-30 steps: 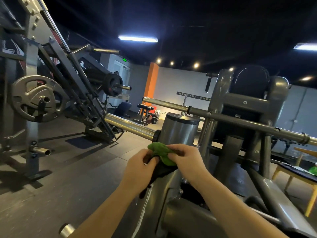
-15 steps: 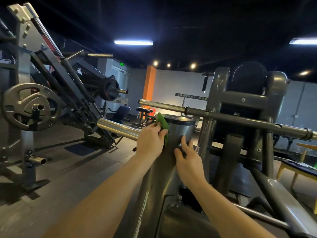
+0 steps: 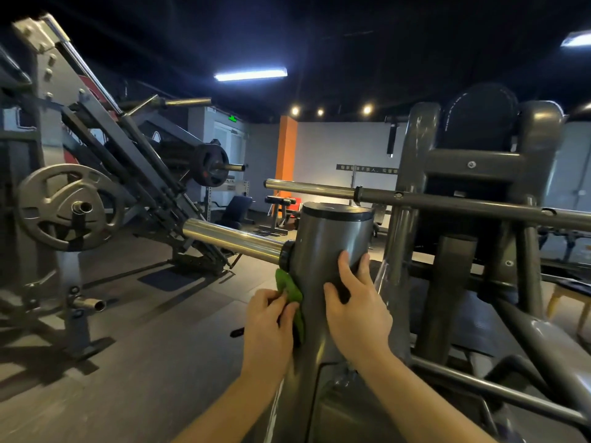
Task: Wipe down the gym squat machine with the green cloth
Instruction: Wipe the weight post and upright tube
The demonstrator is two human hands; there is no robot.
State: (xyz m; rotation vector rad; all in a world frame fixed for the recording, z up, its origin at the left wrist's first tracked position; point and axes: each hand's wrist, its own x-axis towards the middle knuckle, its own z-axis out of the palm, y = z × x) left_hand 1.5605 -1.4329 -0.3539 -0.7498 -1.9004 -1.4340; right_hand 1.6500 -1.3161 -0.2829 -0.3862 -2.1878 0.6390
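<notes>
The squat machine's thick grey upright post [image 3: 332,238] rises in front of me, with a black cap on top and a chrome weight sleeve [image 3: 233,239] sticking out to its left. My left hand [image 3: 268,321] holds the green cloth [image 3: 289,290] and presses it against the post's left side, just below the sleeve's collar. My right hand [image 3: 355,302] lies flat on the post's front right side, fingers spread and pointing up. A black padded backrest [image 3: 479,113] sits high on the machine's frame at the right.
A long grey bar [image 3: 447,199] crosses behind the post. To the left stands another plate-loaded machine with a grey weight plate [image 3: 64,206] and a black plate [image 3: 211,164]. A wooden stool [image 3: 572,298] is at the far right. Benches stand on the dark floor farther back.
My left hand has slid the green cloth down the post's left side, from near the cap to below the chrome sleeve. My right hand stays on the post's front.
</notes>
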